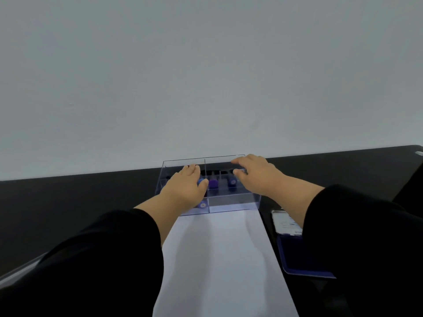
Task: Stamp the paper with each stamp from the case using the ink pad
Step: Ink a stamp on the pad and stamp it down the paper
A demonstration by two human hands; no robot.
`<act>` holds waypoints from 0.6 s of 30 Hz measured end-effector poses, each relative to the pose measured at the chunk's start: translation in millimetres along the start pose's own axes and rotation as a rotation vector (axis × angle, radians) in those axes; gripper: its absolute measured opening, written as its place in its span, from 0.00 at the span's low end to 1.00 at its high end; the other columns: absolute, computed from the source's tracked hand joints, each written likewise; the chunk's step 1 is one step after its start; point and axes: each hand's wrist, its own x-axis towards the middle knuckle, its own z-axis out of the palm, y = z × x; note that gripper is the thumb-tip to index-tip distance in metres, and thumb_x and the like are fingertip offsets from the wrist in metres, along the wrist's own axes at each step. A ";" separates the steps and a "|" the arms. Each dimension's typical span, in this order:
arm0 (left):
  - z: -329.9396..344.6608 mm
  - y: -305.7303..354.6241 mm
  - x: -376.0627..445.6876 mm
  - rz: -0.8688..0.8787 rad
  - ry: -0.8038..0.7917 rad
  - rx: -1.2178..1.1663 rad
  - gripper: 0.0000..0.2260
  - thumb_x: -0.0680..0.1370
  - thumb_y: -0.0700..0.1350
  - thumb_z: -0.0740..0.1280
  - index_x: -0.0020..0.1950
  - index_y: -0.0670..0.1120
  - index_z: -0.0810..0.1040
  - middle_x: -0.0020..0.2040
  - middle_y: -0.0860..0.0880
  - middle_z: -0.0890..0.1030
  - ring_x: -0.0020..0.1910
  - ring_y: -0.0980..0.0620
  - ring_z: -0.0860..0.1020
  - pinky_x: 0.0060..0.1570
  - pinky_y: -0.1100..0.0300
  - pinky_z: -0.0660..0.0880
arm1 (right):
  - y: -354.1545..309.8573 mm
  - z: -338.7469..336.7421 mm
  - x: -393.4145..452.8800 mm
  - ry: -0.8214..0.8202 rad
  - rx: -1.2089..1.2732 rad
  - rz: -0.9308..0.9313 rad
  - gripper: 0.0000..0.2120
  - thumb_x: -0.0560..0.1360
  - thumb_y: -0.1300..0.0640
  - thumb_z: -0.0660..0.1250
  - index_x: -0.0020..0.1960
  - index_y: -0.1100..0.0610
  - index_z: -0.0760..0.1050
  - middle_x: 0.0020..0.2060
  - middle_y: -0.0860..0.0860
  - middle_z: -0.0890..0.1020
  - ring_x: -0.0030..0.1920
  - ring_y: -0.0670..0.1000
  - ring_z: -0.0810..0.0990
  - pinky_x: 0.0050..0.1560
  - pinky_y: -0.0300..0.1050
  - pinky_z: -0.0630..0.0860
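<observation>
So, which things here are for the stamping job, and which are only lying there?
For the job: case, stamps, paper, ink pad.
Lying about: card above the ink pad, small grey object at the table's far right.

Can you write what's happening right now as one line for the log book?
step: reaching into case | left hand: over stamps in clear case | right hand: on case's far edge | paper: blank | ink pad: open, right of paper

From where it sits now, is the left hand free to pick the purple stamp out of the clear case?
Probably yes: the left hand is already over the clear plastic case, and the purple stamp stands uncovered just beside it.
</observation>
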 end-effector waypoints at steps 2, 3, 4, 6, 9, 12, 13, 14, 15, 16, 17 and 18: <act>8.2 -7.7 5.4 -0.008 -0.041 0.023 0.25 0.84 0.52 0.46 0.78 0.43 0.45 0.79 0.47 0.44 0.77 0.50 0.44 0.74 0.55 0.43 | 0.3 5.3 13.0 -0.036 -0.042 -0.011 0.20 0.81 0.48 0.52 0.73 0.49 0.62 0.69 0.52 0.67 0.68 0.55 0.65 0.66 0.53 0.65; 12.5 -10.3 7.2 -0.011 -0.050 0.020 0.25 0.84 0.52 0.45 0.78 0.43 0.45 0.78 0.46 0.44 0.77 0.49 0.44 0.74 0.54 0.43 | 0.2 7.7 18.9 -0.058 -0.043 -0.013 0.20 0.81 0.47 0.51 0.72 0.49 0.63 0.68 0.53 0.68 0.68 0.55 0.66 0.66 0.52 0.65; 16.2 -12.2 8.6 -0.014 -0.047 0.014 0.25 0.84 0.52 0.45 0.78 0.43 0.45 0.79 0.47 0.44 0.77 0.49 0.44 0.74 0.53 0.43 | -0.4 9.6 24.3 -0.082 -0.040 -0.017 0.20 0.82 0.47 0.50 0.71 0.49 0.65 0.66 0.54 0.70 0.66 0.55 0.66 0.65 0.52 0.66; 21.9 -14.4 11.1 -0.013 -0.023 0.021 0.25 0.84 0.52 0.45 0.78 0.44 0.45 0.79 0.47 0.45 0.77 0.50 0.44 0.74 0.53 0.42 | -3.0 12.2 33.8 -0.129 -0.059 -0.029 0.20 0.82 0.47 0.48 0.67 0.51 0.69 0.61 0.56 0.73 0.63 0.56 0.69 0.62 0.50 0.67; 26.8 -16.3 13.9 -0.019 0.002 0.043 0.25 0.83 0.52 0.44 0.78 0.44 0.45 0.79 0.48 0.45 0.77 0.51 0.43 0.74 0.53 0.40 | -9.8 15.3 43.8 -0.176 -0.097 -0.030 0.24 0.82 0.44 0.44 0.63 0.55 0.72 0.56 0.57 0.76 0.59 0.57 0.72 0.58 0.48 0.67; 29.3 -17.5 14.6 -0.015 0.011 0.035 0.25 0.83 0.51 0.44 0.78 0.44 0.45 0.79 0.48 0.44 0.77 0.51 0.43 0.74 0.53 0.40 | -15.6 21.3 47.6 -0.245 -0.172 -0.017 0.28 0.81 0.42 0.40 0.68 0.55 0.69 0.61 0.57 0.76 0.64 0.57 0.71 0.63 0.50 0.65; 29.6 -17.7 14.3 -0.013 0.013 0.034 0.25 0.83 0.51 0.44 0.78 0.44 0.45 0.79 0.48 0.44 0.77 0.51 0.43 0.74 0.53 0.40 | -16.8 23.6 47.8 -0.259 -0.217 -0.017 0.29 0.81 0.42 0.39 0.69 0.55 0.69 0.62 0.58 0.75 0.64 0.57 0.71 0.65 0.50 0.64; 29.7 -17.8 14.2 -0.014 0.015 0.033 0.25 0.83 0.51 0.44 0.78 0.45 0.44 0.79 0.48 0.44 0.77 0.51 0.43 0.74 0.53 0.40 | -17.4 25.0 47.6 -0.261 -0.256 -0.020 0.30 0.81 0.41 0.38 0.69 0.55 0.68 0.61 0.58 0.76 0.64 0.57 0.71 0.65 0.51 0.64; 29.8 -17.9 14.2 -0.015 0.017 0.034 0.25 0.83 0.51 0.44 0.78 0.45 0.44 0.79 0.48 0.44 0.77 0.51 0.43 0.74 0.53 0.40 | -17.6 25.9 47.8 -0.259 -0.276 -0.018 0.31 0.81 0.41 0.37 0.69 0.55 0.69 0.60 0.58 0.76 0.63 0.57 0.72 0.65 0.51 0.64; 29.7 -17.9 14.0 -0.015 0.019 0.035 0.25 0.83 0.51 0.44 0.78 0.45 0.44 0.79 0.48 0.44 0.77 0.51 0.43 0.74 0.53 0.40 | -17.7 26.9 47.8 -0.251 -0.287 -0.017 0.32 0.80 0.41 0.36 0.68 0.55 0.69 0.59 0.58 0.77 0.62 0.57 0.72 0.65 0.51 0.64; 29.5 -18.1 13.6 -0.015 0.021 0.035 0.25 0.83 0.51 0.44 0.78 0.45 0.44 0.79 0.48 0.44 0.77 0.52 0.43 0.74 0.53 0.40 | -17.8 28.3 47.8 -0.234 -0.300 -0.022 0.32 0.80 0.41 0.36 0.68 0.55 0.69 0.58 0.58 0.78 0.62 0.57 0.73 0.64 0.51 0.64; 29.5 -18.3 13.7 -0.014 0.023 0.035 0.25 0.83 0.51 0.44 0.78 0.45 0.44 0.79 0.48 0.44 0.77 0.52 0.43 0.74 0.53 0.40 | -18.3 30.2 47.4 -0.212 -0.320 -0.037 0.32 0.80 0.41 0.35 0.67 0.54 0.70 0.56 0.57 0.78 0.61 0.56 0.74 0.64 0.51 0.64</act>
